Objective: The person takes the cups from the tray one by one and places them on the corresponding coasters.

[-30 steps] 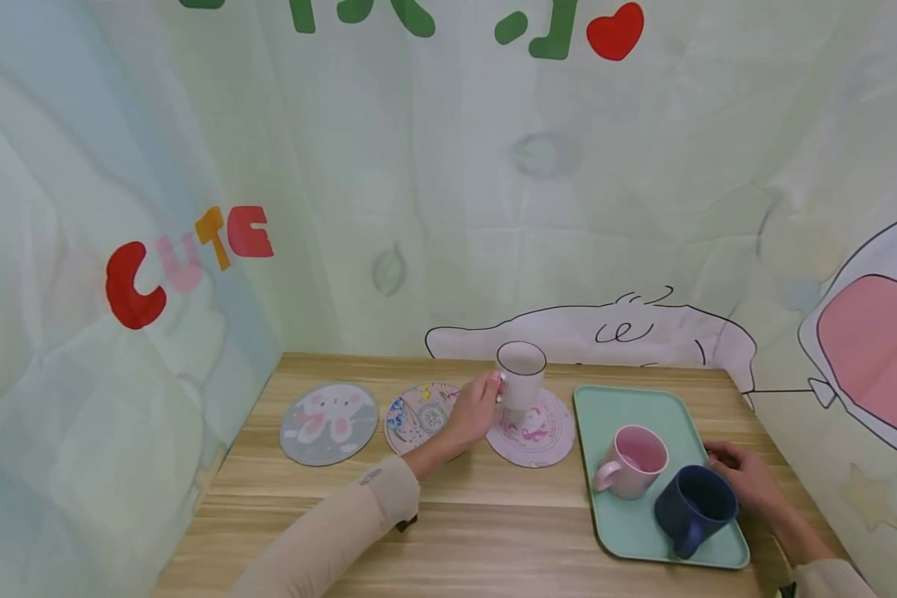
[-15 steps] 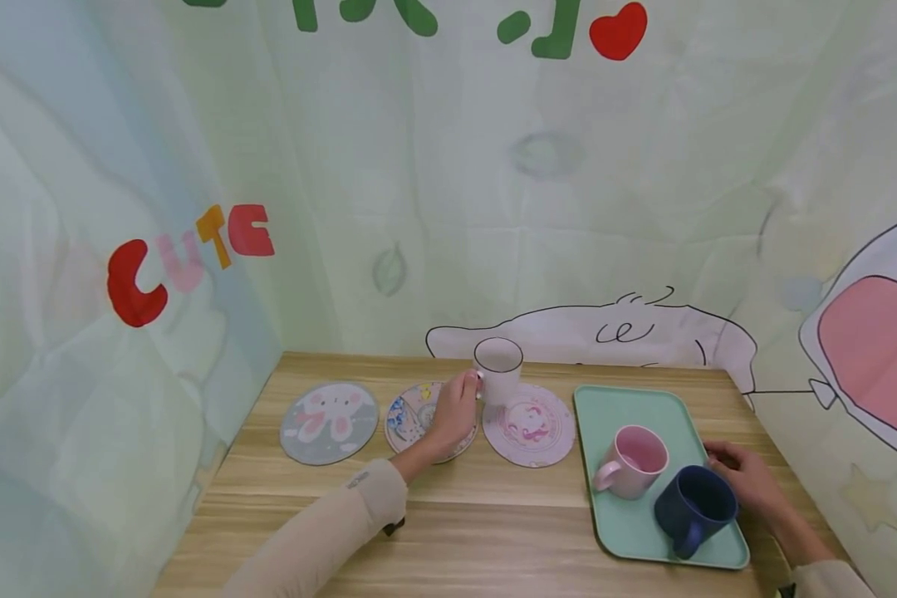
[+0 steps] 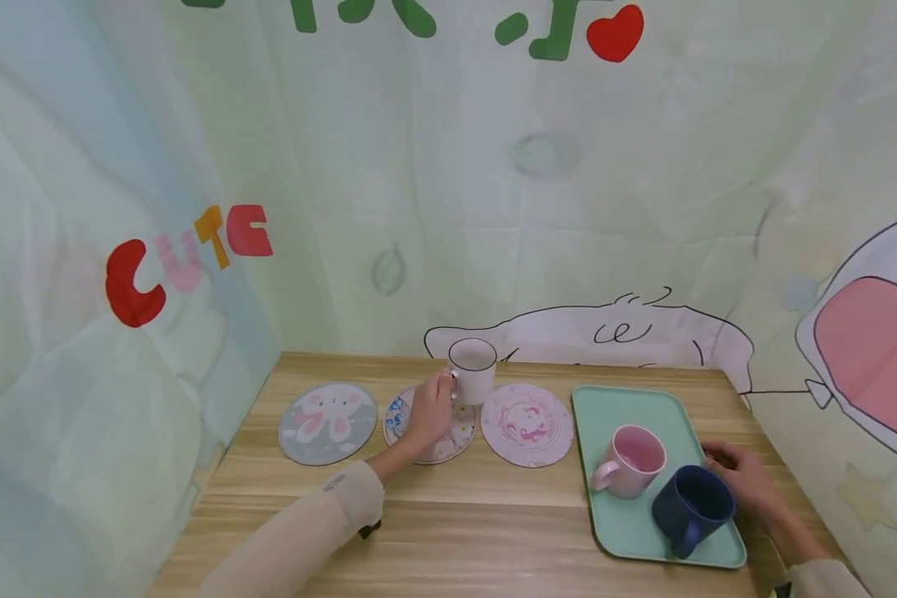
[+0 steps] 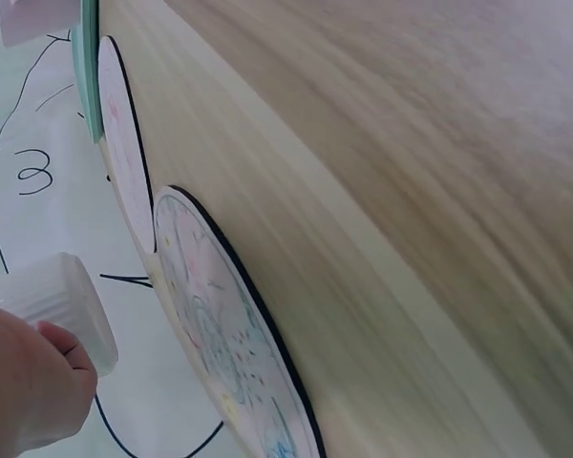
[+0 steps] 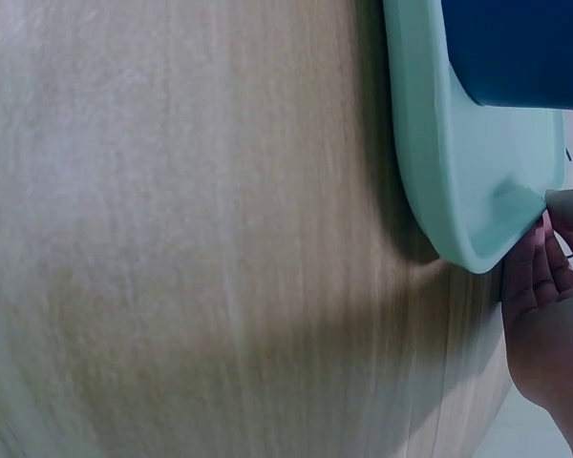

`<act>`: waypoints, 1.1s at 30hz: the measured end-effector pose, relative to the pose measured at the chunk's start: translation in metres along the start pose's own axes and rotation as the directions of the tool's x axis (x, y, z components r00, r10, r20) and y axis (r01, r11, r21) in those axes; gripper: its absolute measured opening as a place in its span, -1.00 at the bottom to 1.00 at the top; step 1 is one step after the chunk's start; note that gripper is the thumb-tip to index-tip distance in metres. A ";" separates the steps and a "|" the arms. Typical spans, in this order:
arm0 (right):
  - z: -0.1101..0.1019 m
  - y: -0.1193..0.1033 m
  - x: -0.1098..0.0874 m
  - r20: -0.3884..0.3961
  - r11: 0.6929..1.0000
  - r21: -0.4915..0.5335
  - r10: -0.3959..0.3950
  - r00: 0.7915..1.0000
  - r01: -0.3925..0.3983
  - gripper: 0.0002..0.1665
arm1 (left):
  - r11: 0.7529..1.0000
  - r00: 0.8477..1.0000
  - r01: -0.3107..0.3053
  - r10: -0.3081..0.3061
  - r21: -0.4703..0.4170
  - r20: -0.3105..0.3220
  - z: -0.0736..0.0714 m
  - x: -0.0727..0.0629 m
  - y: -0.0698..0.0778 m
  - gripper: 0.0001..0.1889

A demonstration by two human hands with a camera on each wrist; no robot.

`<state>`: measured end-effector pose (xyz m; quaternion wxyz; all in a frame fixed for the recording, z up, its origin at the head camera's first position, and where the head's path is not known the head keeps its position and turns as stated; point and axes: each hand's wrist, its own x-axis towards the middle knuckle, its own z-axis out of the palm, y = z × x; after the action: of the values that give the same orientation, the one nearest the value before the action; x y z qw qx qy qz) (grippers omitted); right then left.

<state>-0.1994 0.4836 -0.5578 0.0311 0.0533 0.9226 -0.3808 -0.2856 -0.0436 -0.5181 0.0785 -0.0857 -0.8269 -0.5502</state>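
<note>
My left hand (image 3: pixel 431 407) grips the handle of a white mug (image 3: pixel 473 374) with a dark rim. In the left wrist view the mug is up off the table, upright, beyond the floral round coaster (image 3: pixel 452 440). The hand covers part of that coaster in the head view. At the right, my right hand (image 3: pixel 743 480) holds the right edge of a mint-green tray (image 3: pixel 631 403), thumb on the rim and fingers under it in the right wrist view. On the tray stand a pink mug (image 3: pixel 631 465) and a dark blue mug (image 3: pixel 691 507).
A pink round coaster (image 3: pixel 526 425) lies between the floral one and the tray. Farther left is a grey bunny coaster (image 3: pixel 327 423). A printed cloth (image 3: pixel 359 274) hangs behind the wooden table (image 3: pixel 448 531) and along both sides.
My left hand has carried the white mug leftward, from over the pink coaster to the back of the floral one. The right hand and tray stay put.
</note>
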 end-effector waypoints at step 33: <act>0.003 0.006 0.000 -0.036 0.997 -0.043 -0.063 0.997 0.062 -0.57 | 1.000 0.954 0.000 0.002 0.008 -0.298 -0.052 -0.006 -0.043 -0.54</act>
<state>-0.1992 0.4856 -0.5636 0.0032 0.0309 0.9320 -0.3611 -0.2879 -0.1082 -0.5375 0.2030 -0.0017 -0.8078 -0.5534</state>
